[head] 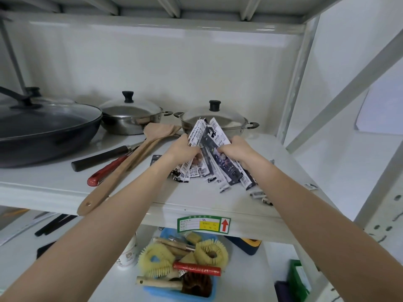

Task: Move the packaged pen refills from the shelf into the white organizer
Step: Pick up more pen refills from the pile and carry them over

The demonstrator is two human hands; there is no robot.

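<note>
**Both hands on the refill bundle**

Left hand [185, 149] and right hand [236, 150] are curled shut on the pen refill packets [212, 155], fanned between them, long axes running away from her; strays [260, 196] lie beside the right forearm.

On the shelf [54, 192], a wok [43, 131] sits at far left, with two lidded pots behind centre: one [130, 118] beside the wok, the other [218, 120] to its right. A spatula [130, 162] and two handled utensils [104, 162] lie before the first pot. Both hands, left [185, 149] and right [237, 151], grip a bundle of refill packets [213, 155] before the second pot; loose packets [261, 196] lie right. Below, a basket [174, 294] holds brushes [181, 258].
</note>
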